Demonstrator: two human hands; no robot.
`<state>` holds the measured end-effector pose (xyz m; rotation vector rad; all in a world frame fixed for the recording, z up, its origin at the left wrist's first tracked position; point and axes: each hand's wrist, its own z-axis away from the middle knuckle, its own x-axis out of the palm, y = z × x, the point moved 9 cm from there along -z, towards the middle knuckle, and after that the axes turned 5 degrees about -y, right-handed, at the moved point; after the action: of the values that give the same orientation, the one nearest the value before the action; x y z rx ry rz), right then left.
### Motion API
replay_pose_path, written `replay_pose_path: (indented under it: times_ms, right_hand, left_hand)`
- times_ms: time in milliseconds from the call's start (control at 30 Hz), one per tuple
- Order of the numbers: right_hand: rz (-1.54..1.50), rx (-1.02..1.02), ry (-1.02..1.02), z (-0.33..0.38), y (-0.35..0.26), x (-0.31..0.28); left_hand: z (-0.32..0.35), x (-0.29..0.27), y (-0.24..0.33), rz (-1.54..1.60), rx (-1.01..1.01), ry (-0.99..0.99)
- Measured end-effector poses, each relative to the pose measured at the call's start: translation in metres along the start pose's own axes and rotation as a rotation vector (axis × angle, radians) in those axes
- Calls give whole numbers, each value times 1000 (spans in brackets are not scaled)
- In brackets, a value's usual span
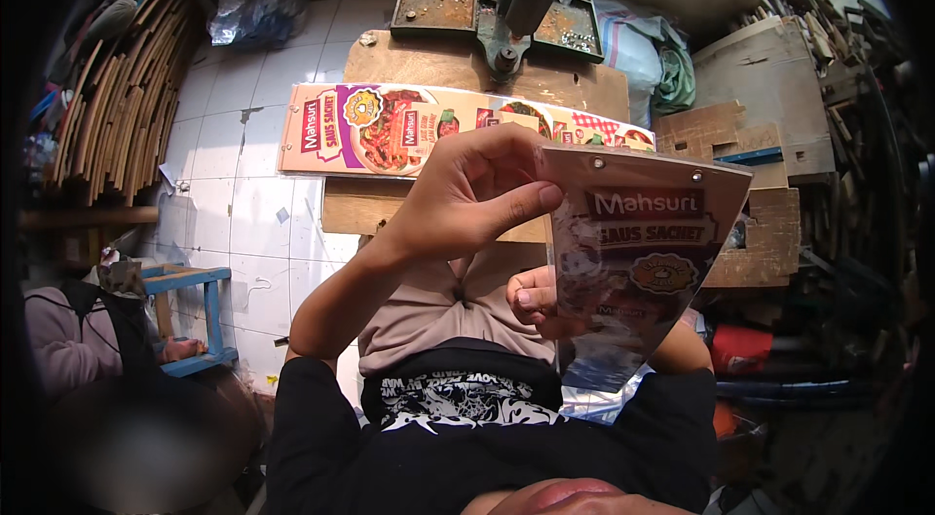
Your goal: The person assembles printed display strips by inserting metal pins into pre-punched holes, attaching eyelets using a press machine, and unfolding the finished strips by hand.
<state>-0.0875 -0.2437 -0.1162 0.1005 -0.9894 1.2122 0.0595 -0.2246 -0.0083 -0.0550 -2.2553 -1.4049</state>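
Observation:
A long printed advertising strip (648, 242) in a glossy clear cover is held up at a tilt, with metal eyelets near its top corners. My left hand (472, 198) is closed on its upper left edge, thumb at the front. Lower down, my right hand (534, 301) curls its fingers at the strip's left edge; the rest of that hand is hidden behind the strip. A second printed strip (336, 159), pink with food pictures, lies flat across the wooden board (380, 208) in front of me.
A dark hand press (531, 8) stands at the board's far side, between compartment trays (438, 3) of small metal parts. Wooden sheets (769, 135) lie at right, beside plastic sacks (633, 47). Stacked thin boards (136, 76) and a blue stool (209, 320) are at left, near another person (73, 344).

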Motion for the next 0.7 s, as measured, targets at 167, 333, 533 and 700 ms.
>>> replay_pose_path:
  times_ms: [167,333,533,700]
  right_hand:
    - [0,16,-98,-12,31,-10]
    - [-16,55,-135,-7,28,0]
    - [-4,-5,-80,-6,32,-6]
    - [-16,28,-30,1,26,-5]
  left_hand:
    - [4,19,13,46,-7,17]
    - [3,21,14,18,18,78]
    - [0,25,7,35,-11,59]
    - [0,19,3,-41,-16,115]
